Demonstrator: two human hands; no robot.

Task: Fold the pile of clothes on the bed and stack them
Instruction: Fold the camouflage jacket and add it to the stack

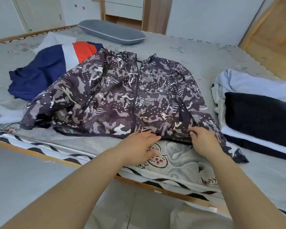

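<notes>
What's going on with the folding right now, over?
Left hand flat on camouflage jacket hem; right hand pinching it. Jacket spread unfolded. Folded stack at right. Nothing blocking.

Setting: bedroom in a home. Evidence: a bed (pixel 196 52) with a grey quilted, embroidered mattress cover fills the middle of the frame, wooden bed frame visible along the lower edge. Grey pillow (pixel 111 32) lies at top centre, near the far side of the bed. Behind it, upper centre: wooden-framed unit with white drawers (pixel 124 7). White wardrobe-type panels (pixel 210 15) at upper right; white door with handle (pixel 45 12) at upper left. Household garments on the bed: camouflage jacket (pixel 122 95) at centre, folded stack (pixel 257 111) at right edge.
</notes>
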